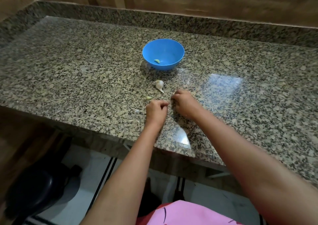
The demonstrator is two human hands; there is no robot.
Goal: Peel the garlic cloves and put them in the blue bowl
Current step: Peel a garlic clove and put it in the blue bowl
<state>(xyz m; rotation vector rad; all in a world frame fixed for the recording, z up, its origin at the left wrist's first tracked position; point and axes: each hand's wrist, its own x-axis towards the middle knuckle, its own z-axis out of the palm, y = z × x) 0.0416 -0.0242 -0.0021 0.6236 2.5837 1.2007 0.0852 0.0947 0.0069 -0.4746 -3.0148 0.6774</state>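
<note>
Now, on the granite counter (86,70), a loose clove (149,97) lies at eleven o'clock from the left hand (156,110), whose fingers curl in tight; what they pinch, I cannot tell. Garlic bulb (159,84) sits at twelve, blue bowl (163,53) beyond it holding one peeled clove (157,61). Right hand (184,104), just beside the left, is curled too, its contents hidden.

I'm getting soft, fairly dim indoor light here. Two pale glare patches sit on the polished counter (68,66), one right of centre, one at its near edge. The bowl (163,54) casts a faint shadow leftward. Edges bow from the wide lens; the forearms and top wall look smeared.
</note>
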